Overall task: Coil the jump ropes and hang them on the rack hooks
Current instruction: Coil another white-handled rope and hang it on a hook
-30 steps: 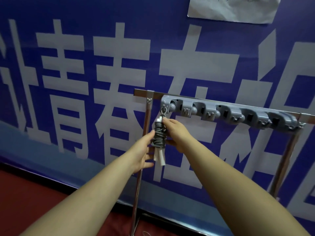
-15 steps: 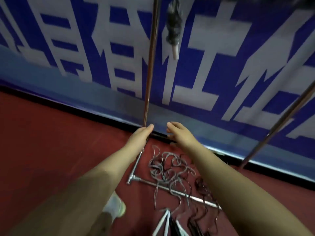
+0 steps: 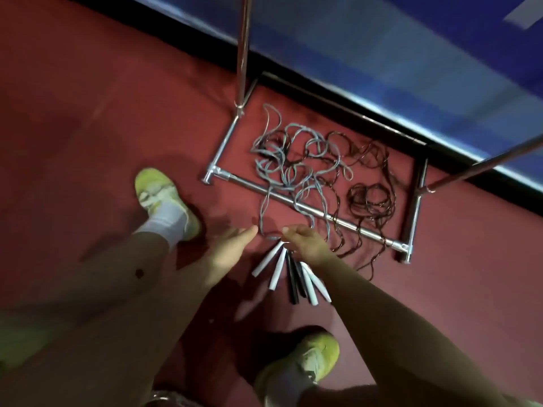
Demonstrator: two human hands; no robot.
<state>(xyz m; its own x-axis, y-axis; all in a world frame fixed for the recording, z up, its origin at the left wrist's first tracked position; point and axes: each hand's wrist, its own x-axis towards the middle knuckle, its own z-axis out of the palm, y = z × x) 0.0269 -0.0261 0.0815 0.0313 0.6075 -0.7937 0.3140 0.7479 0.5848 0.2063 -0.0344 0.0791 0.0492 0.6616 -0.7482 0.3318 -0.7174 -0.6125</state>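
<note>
Several jump ropes lie tangled on the red floor: grey cords (image 3: 289, 160) and dark brown cords (image 3: 370, 198) draped over the rack's base bar (image 3: 320, 214). Their white handles (image 3: 271, 261) and black handles (image 3: 293, 277) fan out just below my hands. My left hand (image 3: 232, 248) hovers open, palm down, just left of the handles. My right hand (image 3: 305, 243) is down at the tops of the handles, fingers curled; whether it grips one is unclear. The rack's hooks are out of view.
The chrome rack's left upright (image 3: 243, 51) and right upright (image 3: 482, 163) rise from the base frame against a blue wall banner (image 3: 396, 54). My feet in yellow-green shoes stand at left (image 3: 164, 198) and near bottom centre (image 3: 311, 359).
The view dropped from the hooks, where a coiled grey rope was left hanging, to the floor. Both hands came down from the rack to the loose handles.
</note>
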